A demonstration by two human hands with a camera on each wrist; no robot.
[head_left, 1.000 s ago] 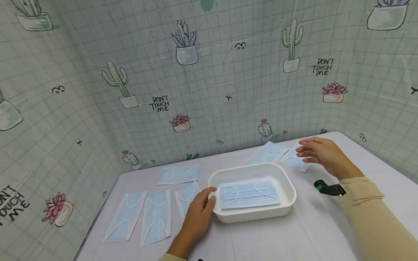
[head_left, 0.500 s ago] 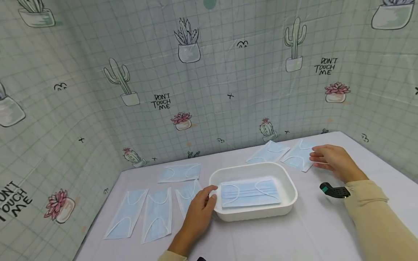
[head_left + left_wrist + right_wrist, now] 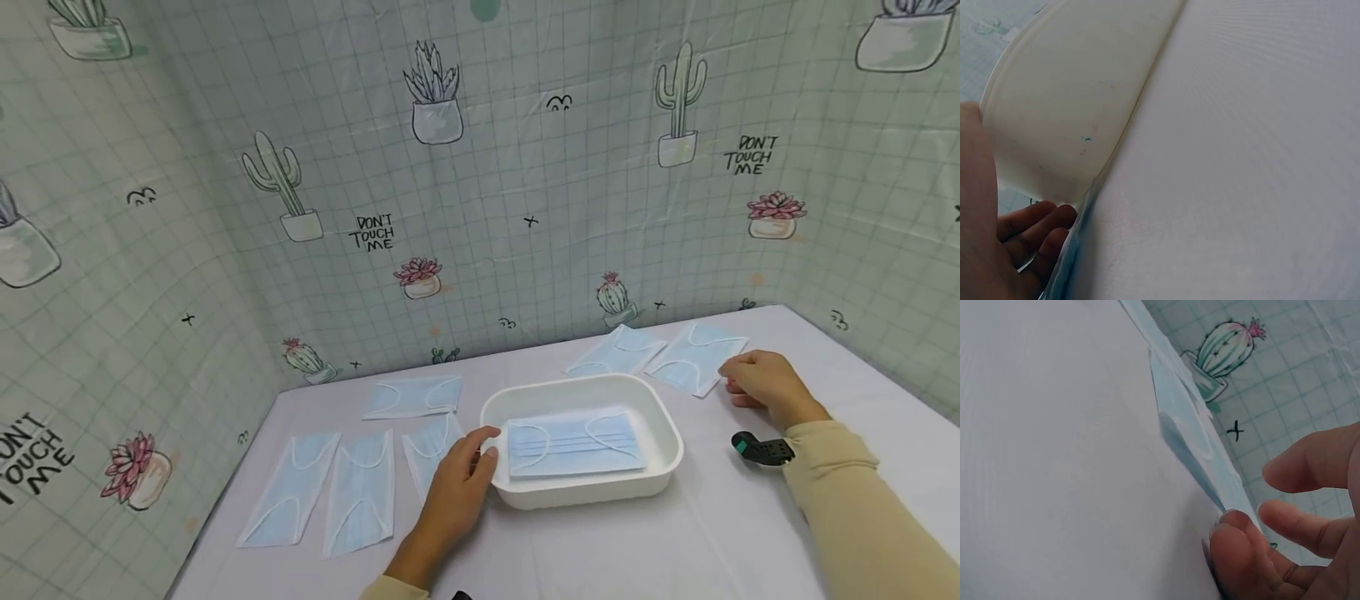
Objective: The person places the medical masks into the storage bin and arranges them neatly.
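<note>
My left hand [image 3: 459,482] holds the left rim of a white tray [image 3: 585,493], thumb and index finger at its edge. In the left wrist view its other fingers [image 3: 1041,225] curl beside the tray wall, near a blue mask edge. A pleated blue face mask lies inside the tray [image 3: 1079,94]. My right hand [image 3: 768,389] is at the near right edge of a light blue face mask [image 3: 693,360], behind the tray to the right. In the right wrist view, two fingertips [image 3: 1232,544] come together at that mask's edge; the other fingers stay apart from it.
Another mask [image 3: 617,350] lies left of the one at my right hand. Left of the tray lie several masks, one [image 3: 412,397] crosswise at the back. A white cloth covers the table [image 3: 592,550]. A cactus-print curtain [image 3: 480,183] stands along the back and sides.
My right hand first drew back to the right, uncovering the mask, then lowered to its edge with the fingers drawn in. My left hand stays at the tray.
</note>
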